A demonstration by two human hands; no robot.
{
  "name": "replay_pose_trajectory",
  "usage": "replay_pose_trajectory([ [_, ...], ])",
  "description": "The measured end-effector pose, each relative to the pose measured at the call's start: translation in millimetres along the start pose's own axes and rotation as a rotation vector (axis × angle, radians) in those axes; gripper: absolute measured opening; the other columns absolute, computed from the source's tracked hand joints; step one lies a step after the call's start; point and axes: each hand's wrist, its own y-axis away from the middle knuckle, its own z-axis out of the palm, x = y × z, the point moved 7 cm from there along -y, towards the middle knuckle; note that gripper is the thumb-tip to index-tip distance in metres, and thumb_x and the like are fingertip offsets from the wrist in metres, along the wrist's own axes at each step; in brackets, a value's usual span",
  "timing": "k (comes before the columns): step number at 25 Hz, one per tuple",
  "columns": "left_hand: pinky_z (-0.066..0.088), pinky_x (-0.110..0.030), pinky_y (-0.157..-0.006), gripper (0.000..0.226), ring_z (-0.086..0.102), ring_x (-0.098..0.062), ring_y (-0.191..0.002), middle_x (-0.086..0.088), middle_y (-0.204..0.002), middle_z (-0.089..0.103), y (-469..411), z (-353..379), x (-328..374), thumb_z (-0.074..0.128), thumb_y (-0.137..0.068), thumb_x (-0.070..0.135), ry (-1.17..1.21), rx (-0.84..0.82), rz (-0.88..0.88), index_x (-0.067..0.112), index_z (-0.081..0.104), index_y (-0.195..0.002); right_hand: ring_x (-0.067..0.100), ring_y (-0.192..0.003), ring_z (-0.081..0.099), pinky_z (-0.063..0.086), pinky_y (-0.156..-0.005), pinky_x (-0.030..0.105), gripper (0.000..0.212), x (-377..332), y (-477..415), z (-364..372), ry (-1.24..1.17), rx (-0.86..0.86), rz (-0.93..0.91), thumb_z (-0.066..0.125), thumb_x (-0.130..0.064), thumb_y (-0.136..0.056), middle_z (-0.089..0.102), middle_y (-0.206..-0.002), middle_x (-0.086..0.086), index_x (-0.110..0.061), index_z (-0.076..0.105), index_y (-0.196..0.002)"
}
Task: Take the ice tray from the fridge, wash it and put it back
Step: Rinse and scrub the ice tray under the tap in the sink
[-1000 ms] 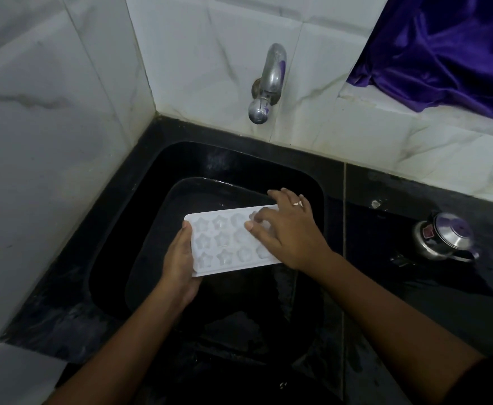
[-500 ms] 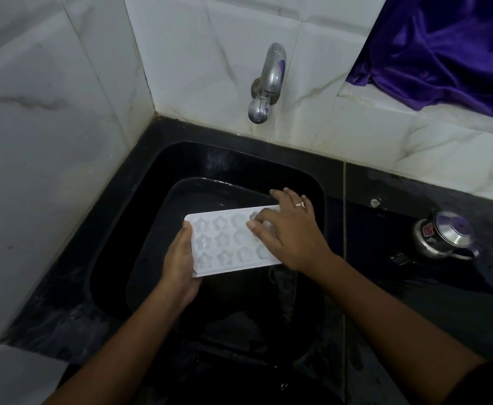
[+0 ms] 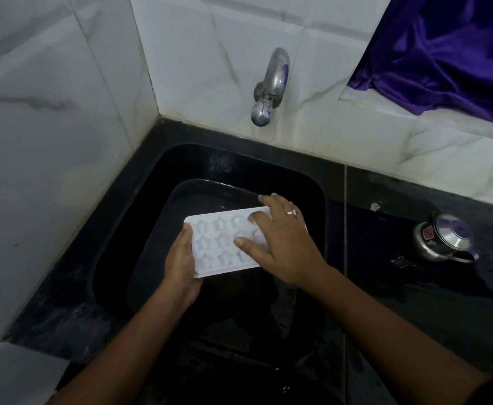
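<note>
A white ice tray (image 3: 216, 244) with star-shaped cups is held level over the black sink (image 3: 312, 182). My left hand (image 3: 181, 261) grips its left short end, thumb on the rim. My right hand (image 3: 280, 241), with a ring on one finger, lies flat across the tray's right half, fingers spread over the cups and hiding that end. No water runs from the tap (image 3: 268, 89) above.
A dark basin (image 3: 157, 244) sits inside the sink under the tray. A small steel pot with a lid (image 3: 444, 238) stands on the wet black counter to the right. White marble tiles close the left and back. Purple cloth (image 3: 444, 48) hangs at top right.
My right hand has shifted slightly over the tray's cups, fingers rubbing across them. The tray and my left hand stay almost where they were.
</note>
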Motion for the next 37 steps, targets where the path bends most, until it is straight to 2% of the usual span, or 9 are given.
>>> replay_pose_trajectory([
  [6,0.065,-0.043,-0.077,0.055,0.076,-0.037,-0.11,-0.018,-0.122,0.077,7,9,-10,0.044,-0.109,0.053,-0.022,-0.048,-0.028,0.01,0.066,-0.135,0.03,-0.156,0.02,0.007,-0.127,0.058,0.067,-8,-14,12,0.03,-0.061,0.045,0.028,-0.074,-0.098,0.041,-0.162,0.011,-0.028,0.073,-0.115],
  [10,0.063,-0.046,-0.082,0.057,0.074,-0.039,-0.113,-0.019,-0.125,0.075,3,3,-6,0.044,-0.108,0.053,0.01,-0.043,-0.006,0.009,0.063,-0.139,0.031,-0.157,0.018,0.003,-0.127,0.058,0.07,-6,-10,12,0.038,-0.085,-0.028,0.025,-0.077,-0.097,0.04,-0.162,0.01,-0.031,0.067,-0.129],
  [14,0.061,-0.047,-0.086,0.054,0.075,-0.036,-0.113,-0.017,-0.125,0.076,2,8,-5,0.044,-0.109,0.051,0.013,-0.05,-0.008,0.01,0.064,-0.138,0.031,-0.156,0.02,0.006,-0.126,0.059,0.069,-8,-21,5,0.055,-0.042,0.023,0.025,-0.074,-0.098,0.043,-0.16,0.011,-0.029,0.072,-0.118],
  [18,0.061,-0.049,-0.09,0.057,0.073,-0.039,-0.115,-0.018,-0.127,0.075,-2,4,0,0.043,-0.108,0.053,0.032,-0.04,0.0,0.01,0.062,-0.14,0.031,-0.157,0.016,0.003,-0.127,0.059,0.072,-10,-16,8,0.077,-0.077,-0.052,0.022,-0.077,-0.097,0.038,-0.163,0.01,-0.032,0.064,-0.134],
  [21,0.061,-0.048,-0.088,0.055,0.075,-0.037,-0.113,-0.017,-0.125,0.076,-2,6,-3,0.044,-0.108,0.053,0.025,-0.044,-0.022,0.011,0.065,-0.137,0.031,-0.157,0.017,0.005,-0.126,0.06,0.065,-5,-23,2,0.06,-0.041,0.012,0.023,-0.074,-0.099,0.038,-0.164,0.01,-0.035,0.07,-0.123],
  [25,0.06,-0.05,-0.091,0.057,0.073,-0.039,-0.115,-0.019,-0.127,0.075,-5,1,-1,0.046,-0.107,0.054,0.047,-0.025,-0.009,0.01,0.064,-0.138,0.031,-0.157,0.018,0.003,-0.127,0.059,0.074,-15,-18,12,0.092,-0.077,-0.065,0.023,-0.077,-0.097,0.038,-0.164,0.01,-0.029,0.065,-0.133],
  [29,0.06,-0.048,-0.09,0.053,0.075,-0.036,-0.112,-0.016,-0.123,0.077,-2,5,-2,0.044,-0.109,0.051,0.037,-0.029,-0.024,0.011,0.066,-0.135,0.031,-0.157,0.02,0.007,-0.126,0.059,0.067,-7,-24,2,0.068,-0.027,-0.004,0.024,-0.074,-0.099,0.04,-0.163,0.01,-0.032,0.071,-0.122],
  [33,0.057,-0.055,-0.1,0.057,0.073,-0.039,-0.117,-0.019,-0.128,0.074,-7,2,2,0.045,-0.108,0.053,0.035,-0.021,-0.007,0.01,0.064,-0.139,0.031,-0.157,0.017,0.004,-0.127,0.058,0.074,-13,-18,13,0.08,-0.08,-0.072,0.022,-0.078,-0.097,0.037,-0.165,0.01,-0.029,0.062,-0.137],
  [37,0.059,-0.052,-0.095,0.055,0.074,-0.038,-0.115,-0.018,-0.128,0.075,-4,7,-3,0.044,-0.109,0.052,0.024,-0.042,-0.027,0.01,0.065,-0.137,0.031,-0.157,0.019,0.006,-0.126,0.059,0.065,-4,-23,4,0.049,-0.029,-0.004,0.025,-0.073,-0.099,0.039,-0.163,0.01,-0.031,0.07,-0.12],
])
